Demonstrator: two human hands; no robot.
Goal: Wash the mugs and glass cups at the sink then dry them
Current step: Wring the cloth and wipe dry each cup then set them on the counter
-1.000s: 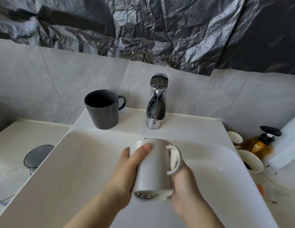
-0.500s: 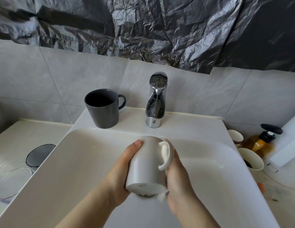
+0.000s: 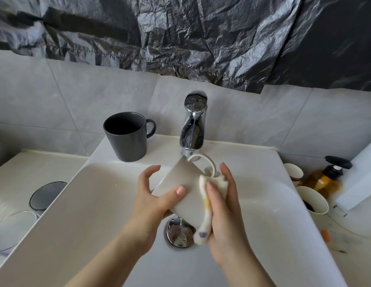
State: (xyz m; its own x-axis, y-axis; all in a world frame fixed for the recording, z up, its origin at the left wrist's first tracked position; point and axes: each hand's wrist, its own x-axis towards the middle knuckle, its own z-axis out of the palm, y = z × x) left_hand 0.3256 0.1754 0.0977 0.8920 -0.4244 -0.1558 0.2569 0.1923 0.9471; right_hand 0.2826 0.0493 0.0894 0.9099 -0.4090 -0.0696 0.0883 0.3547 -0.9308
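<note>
While the white mug (image 3: 183, 191) is held tilted over the basin, the chief risk is a slip. Going left to right: two glasses (image 3: 46, 195) sit on the bench at 9 o'clock, and a dark mug (image 3: 126, 139) stands on the sink (image 3: 97, 195) ledge at 11 o'clock, just left of the tap (image 3: 192, 123). The left hand (image 3: 153, 201) has only a loose grip on the white mug, thumb on its side, fingers spread and partly off it. The right hand (image 3: 221, 214) is clamped on a sponge (image 3: 209, 199) pressed to the mug near its handle. A wet, soapy wall under so light a hold could slide out and strike the sink or drain (image 3: 178, 233) below (ceramic on ceramic chips easily). Hard scrubbing at the handle could also twist it free. Paper cups (image 3: 313, 201) and a soap bottle (image 3: 325, 179) crowd 3 o'clock, so a wide elbow could tip them.
</note>
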